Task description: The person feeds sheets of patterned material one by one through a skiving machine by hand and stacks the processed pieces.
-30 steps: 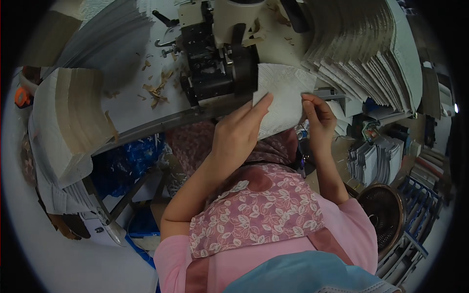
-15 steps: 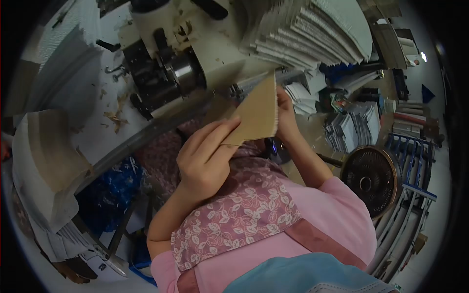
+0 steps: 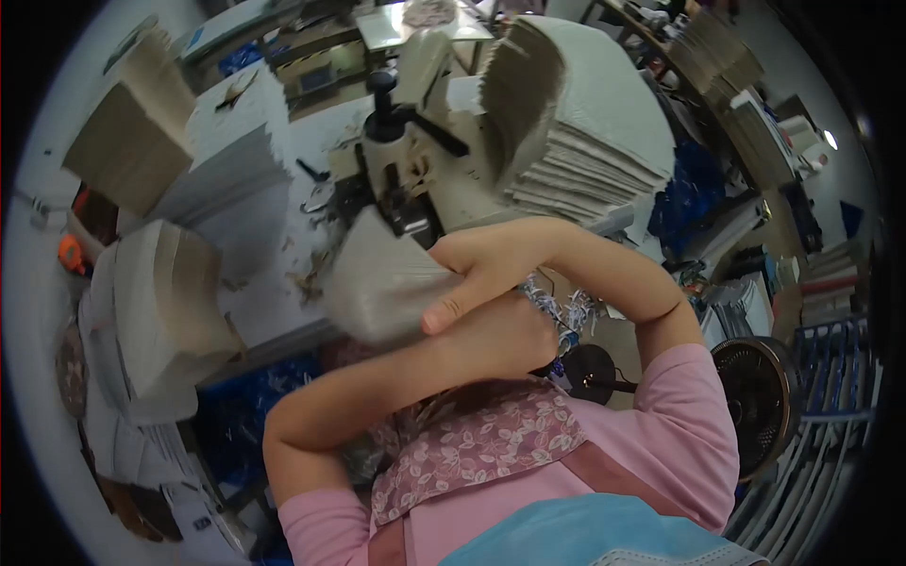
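Observation:
My right hand (image 3: 486,264) crosses above my left wrist and grips a pale, motion-blurred sheet (image 3: 382,288) at its right edge. The sheet is in front of the dark metal parts of a machine (image 3: 387,156). My left hand (image 3: 517,335) is lower and to the right, bent inward over the apron, with its fingers mostly hidden; whether it holds anything does not show.
A tall stack of pale layered sheets (image 3: 599,141) stands right of the machine. More stacks (image 3: 156,316) are at the left. Scraps lie on the white table (image 3: 297,170). A fan (image 3: 755,406) and a blue rack (image 3: 835,368) are at the right.
Both hands held a brown sheet between them; now my arms cross and a pale face shows, held by my right hand. My left hand has moved right. The view has tilted up.

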Demonstrator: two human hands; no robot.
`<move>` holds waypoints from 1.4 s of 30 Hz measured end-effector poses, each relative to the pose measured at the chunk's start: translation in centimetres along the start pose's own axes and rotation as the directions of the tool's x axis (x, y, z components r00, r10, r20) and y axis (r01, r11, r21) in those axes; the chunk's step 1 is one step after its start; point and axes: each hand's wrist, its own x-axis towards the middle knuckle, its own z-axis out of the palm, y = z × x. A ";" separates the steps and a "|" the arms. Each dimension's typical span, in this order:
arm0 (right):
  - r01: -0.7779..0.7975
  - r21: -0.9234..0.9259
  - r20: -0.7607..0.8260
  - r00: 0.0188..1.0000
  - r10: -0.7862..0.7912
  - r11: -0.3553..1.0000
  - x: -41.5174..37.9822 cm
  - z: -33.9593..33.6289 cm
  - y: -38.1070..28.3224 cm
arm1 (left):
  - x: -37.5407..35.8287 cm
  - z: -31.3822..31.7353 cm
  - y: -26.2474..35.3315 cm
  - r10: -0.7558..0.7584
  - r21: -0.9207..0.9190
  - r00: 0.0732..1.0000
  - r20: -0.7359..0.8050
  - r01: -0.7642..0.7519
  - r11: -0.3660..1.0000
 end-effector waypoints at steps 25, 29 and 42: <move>0.427 0.638 -0.751 0.528 0.397 0.641 9.4 16.5 6.4 | -16.4 6.0 1.6 -0.933 -0.912 -0.295 -0.205 0.404 0.073; 0.384 0.594 -0.762 0.550 0.341 0.707 10.3 14.7 7.3 | -15.6 5.0 0.3 -0.946 -0.952 -0.296 -0.136 0.304 0.041; 0.431 0.625 -0.746 0.576 0.335 0.650 12.4 13.8 8.2 | -16.2 5.3 -0.2 -0.935 -0.869 -0.307 -0.178 0.495 0.003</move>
